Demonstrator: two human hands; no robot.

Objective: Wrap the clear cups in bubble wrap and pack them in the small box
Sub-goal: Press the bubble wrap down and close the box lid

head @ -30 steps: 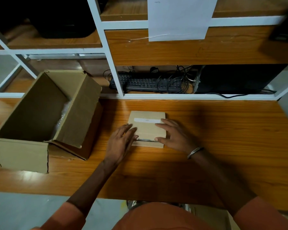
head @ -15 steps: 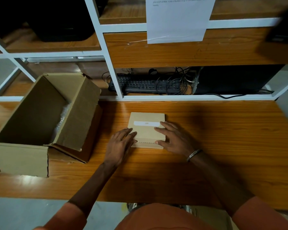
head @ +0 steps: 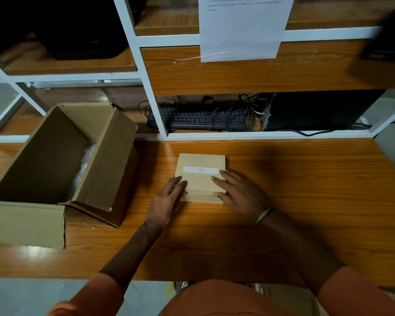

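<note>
The small box (head: 201, 176), closed and lying flat on the wooden table (head: 294, 201) mid-desk, has the left hand (head: 167, 201) resting straight-fingered against its near-left corner while the right hand (head: 235, 192) lies spread on its near-right top, thumb at the front edge.

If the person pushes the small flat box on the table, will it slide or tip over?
The small box will probably slide, not tip: it is low, wide and lies flat on the smooth table. Its cardboard looks stiff enough to keep shape. Both the left hand and right hand rest on it.
</note>
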